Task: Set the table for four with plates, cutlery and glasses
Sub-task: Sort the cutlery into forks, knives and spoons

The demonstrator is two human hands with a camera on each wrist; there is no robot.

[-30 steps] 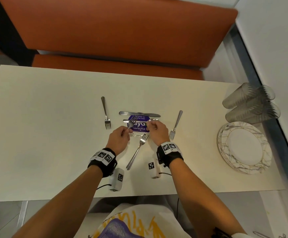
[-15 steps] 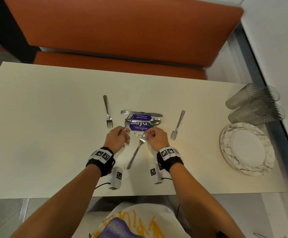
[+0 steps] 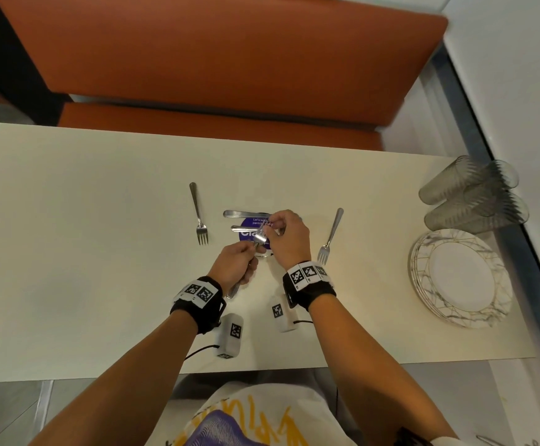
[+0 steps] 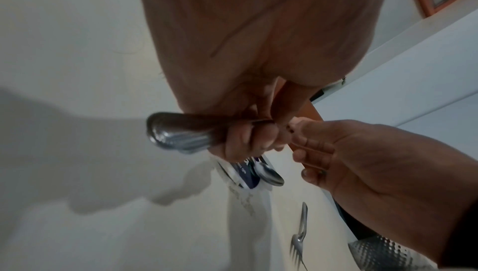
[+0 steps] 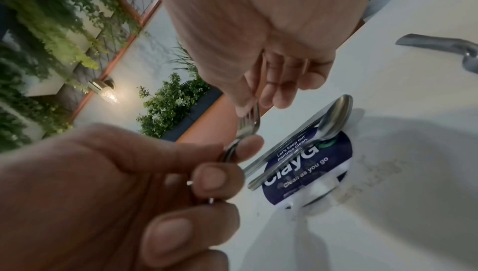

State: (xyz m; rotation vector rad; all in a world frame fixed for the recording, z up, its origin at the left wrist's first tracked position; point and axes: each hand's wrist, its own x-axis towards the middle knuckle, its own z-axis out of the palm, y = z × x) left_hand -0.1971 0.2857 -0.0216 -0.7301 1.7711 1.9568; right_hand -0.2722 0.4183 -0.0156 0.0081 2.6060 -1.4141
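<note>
Both hands are working mid-table: the left hand (image 3: 234, 263) is gripping a bunch of cutlery handles (image 4: 178, 132), fingers curled round them, while the right hand (image 3: 286, 238) is pinching the tines of one fork (image 5: 248, 126) from that bunch. Below them a spoon (image 5: 333, 118) is lying on the purple sticker (image 5: 308, 167). Stacked plates (image 3: 461, 276) and glasses (image 3: 471, 196) are waiting at the table's (image 3: 69, 252) right edge.

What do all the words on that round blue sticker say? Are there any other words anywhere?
"Let's keep our pantries clean." on the round blue sticker on the table.
"ClayG", its last letter hidden by the spoon, same sticker.
"Clean as you go", same sticker.
Wristband squares: patterns, no words.
Shirt print: unreadable.
</note>
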